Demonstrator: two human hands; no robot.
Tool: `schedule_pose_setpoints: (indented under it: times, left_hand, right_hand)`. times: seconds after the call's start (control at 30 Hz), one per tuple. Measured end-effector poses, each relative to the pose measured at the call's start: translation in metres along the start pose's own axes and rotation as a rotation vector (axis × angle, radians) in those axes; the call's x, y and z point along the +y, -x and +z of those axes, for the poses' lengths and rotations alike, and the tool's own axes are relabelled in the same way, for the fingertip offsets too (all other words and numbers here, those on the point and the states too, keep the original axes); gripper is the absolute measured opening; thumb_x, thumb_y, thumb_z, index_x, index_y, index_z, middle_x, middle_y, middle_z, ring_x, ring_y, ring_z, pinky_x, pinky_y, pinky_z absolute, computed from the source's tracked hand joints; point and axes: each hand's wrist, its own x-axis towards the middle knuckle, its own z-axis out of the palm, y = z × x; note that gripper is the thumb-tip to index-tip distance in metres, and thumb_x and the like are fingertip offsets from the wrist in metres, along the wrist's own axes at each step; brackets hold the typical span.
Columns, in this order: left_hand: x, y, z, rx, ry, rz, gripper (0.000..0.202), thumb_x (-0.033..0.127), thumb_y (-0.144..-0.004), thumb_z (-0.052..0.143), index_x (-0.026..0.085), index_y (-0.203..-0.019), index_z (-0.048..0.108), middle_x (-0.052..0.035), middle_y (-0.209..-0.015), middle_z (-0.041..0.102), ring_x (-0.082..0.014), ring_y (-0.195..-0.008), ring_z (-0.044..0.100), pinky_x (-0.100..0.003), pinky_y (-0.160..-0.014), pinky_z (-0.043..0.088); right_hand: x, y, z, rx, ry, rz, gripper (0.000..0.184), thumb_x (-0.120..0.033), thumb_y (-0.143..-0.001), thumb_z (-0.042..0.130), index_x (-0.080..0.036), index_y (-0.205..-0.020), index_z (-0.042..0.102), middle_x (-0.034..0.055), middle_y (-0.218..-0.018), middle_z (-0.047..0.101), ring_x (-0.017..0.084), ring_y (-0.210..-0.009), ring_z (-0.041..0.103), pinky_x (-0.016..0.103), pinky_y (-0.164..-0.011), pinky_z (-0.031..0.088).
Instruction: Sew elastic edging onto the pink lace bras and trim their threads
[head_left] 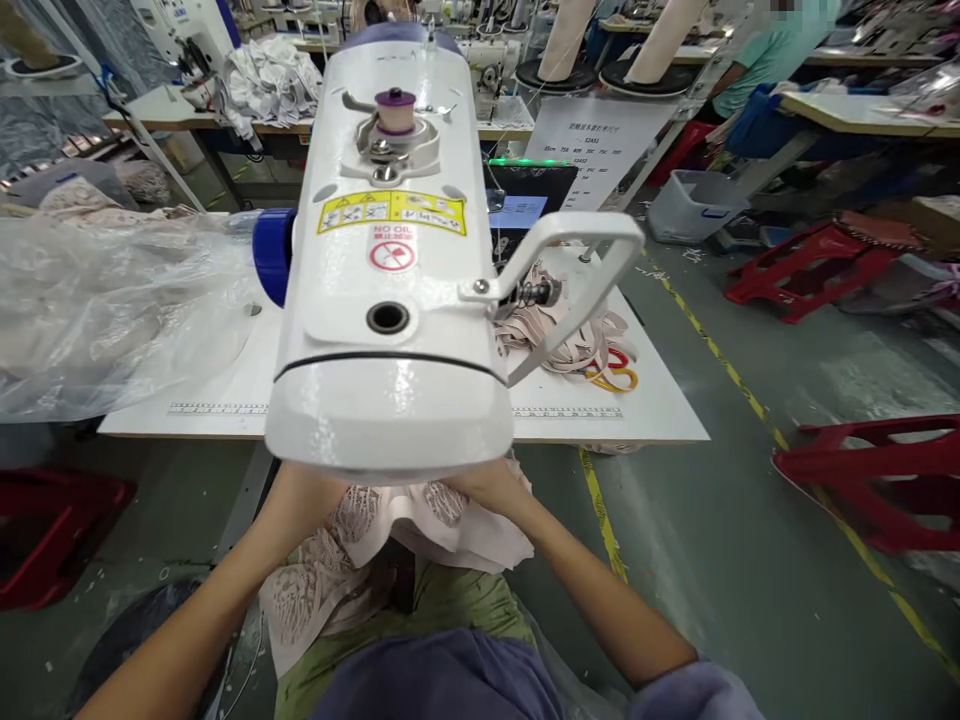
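Observation:
A white sewing machine (390,410) fills the middle of the view, and its head covers the fingers of both hands. My left hand (315,492) reaches in beneath the machine's left side, beside a pale pink lace garment (358,515). From the right, my right hand (487,487) lies over the garment's plain edge. The garment hangs off the table's front and drapes onto my lap, with its lace part lowest at the left. Whether either hand grips the cloth is hidden.
On the white table (660,415) to the right lie a heap of beige straps (555,335) and scissors with red and yellow handles (615,375). Clear plastic sheeting (127,310) covers the left. Red stools (877,475) stand about, and a person (780,60) sits at far right.

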Motion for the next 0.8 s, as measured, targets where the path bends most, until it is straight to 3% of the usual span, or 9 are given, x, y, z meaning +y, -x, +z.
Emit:
schedule_pose_setpoints:
  times: [0.1,0.17,0.23,0.3,0.4,0.57,0.7,0.8]
  left_hand:
    - [-0.002,0.000,-0.001,-0.049,-0.030,0.029,0.041,0.050,-0.098,0.042,0.024,-0.067,0.051,-0.0036,-0.057,0.044,-0.0232,-0.066,0.055,-0.033,-0.062,0.048]
    - [-0.005,0.001,0.000,-0.062,-0.073,0.024,0.041,0.048,-0.097,0.046,0.025,-0.062,0.046,-0.0016,-0.054,0.039,-0.0211,-0.059,0.051,-0.033,-0.058,0.045]
    - [-0.008,0.003,0.002,-0.071,-0.107,0.006,0.043,0.046,-0.095,0.050,0.025,-0.059,0.039,0.0008,-0.050,0.034,-0.0185,-0.053,0.045,-0.032,-0.055,0.040]
    - [-0.011,0.004,0.003,-0.085,-0.122,-0.010,0.044,0.045,-0.093,0.055,0.025,-0.058,0.037,0.0024,-0.049,0.031,-0.0170,-0.051,0.041,-0.031,-0.053,0.036]
    - [-0.011,0.006,0.007,-0.117,-0.115,-0.059,0.040,0.043,-0.088,0.060,0.025,-0.059,0.039,0.0030,-0.049,0.032,-0.0167,-0.051,0.041,-0.030,-0.051,0.033]
    - [-0.009,0.009,0.013,-0.160,-0.093,-0.119,0.029,0.039,-0.086,0.060,0.025,-0.062,0.049,0.0011,-0.051,0.041,-0.0191,-0.053,0.048,-0.031,-0.053,0.036]
    - [-0.009,0.008,0.010,-0.175,-0.089,-0.119,0.024,0.036,-0.088,0.056,0.025,-0.067,0.056,-0.0008,-0.053,0.047,-0.0200,-0.054,0.051,-0.032,-0.054,0.039]
    - [-0.006,0.013,0.000,-0.201,-0.101,-0.164,0.019,0.037,-0.092,0.052,0.023,-0.085,0.063,-0.0032,-0.065,0.057,-0.0181,-0.053,0.051,-0.030,-0.052,0.040]
  right_hand:
    - [0.042,0.012,0.019,0.006,-0.414,0.143,0.093,-0.083,-0.066,0.066,-0.027,-0.138,0.050,0.0123,-0.141,0.055,0.034,-0.132,0.050,0.046,-0.108,0.042]
    - [0.069,0.022,0.029,-0.027,-0.687,0.255,0.096,-0.086,-0.063,0.064,-0.028,-0.139,0.049,0.0117,-0.141,0.057,0.032,-0.132,0.051,0.045,-0.107,0.044]
    - [0.089,0.029,0.033,-0.093,-0.866,0.322,0.087,-0.078,-0.066,0.071,-0.028,-0.135,0.053,0.0116,-0.133,0.064,0.031,-0.126,0.057,0.045,-0.104,0.047]
    - [0.099,0.034,0.030,-0.150,-0.958,0.330,0.074,-0.059,-0.069,0.081,-0.025,-0.130,0.058,0.0114,-0.123,0.070,0.029,-0.117,0.064,0.044,-0.101,0.049]
    - [0.098,0.037,0.019,-0.100,-1.022,0.330,0.059,-0.040,-0.069,0.086,-0.020,-0.120,0.064,0.0102,-0.106,0.076,0.027,-0.101,0.072,0.040,-0.095,0.053]
    - [0.083,0.040,0.005,0.006,-0.990,0.390,0.033,-0.038,-0.071,0.085,-0.019,-0.093,0.072,0.0074,-0.087,0.078,0.024,-0.081,0.075,0.034,-0.079,0.059]
    - [0.071,0.045,-0.007,0.025,-0.934,0.423,0.028,-0.036,-0.070,0.085,-0.018,-0.087,0.073,0.0072,-0.083,0.078,0.022,-0.073,0.074,0.031,-0.071,0.060]
    - [0.060,0.051,-0.027,0.118,-0.930,0.412,0.029,-0.034,-0.067,0.087,-0.019,-0.089,0.075,0.0057,-0.087,0.078,0.019,-0.073,0.073,0.029,-0.073,0.059]
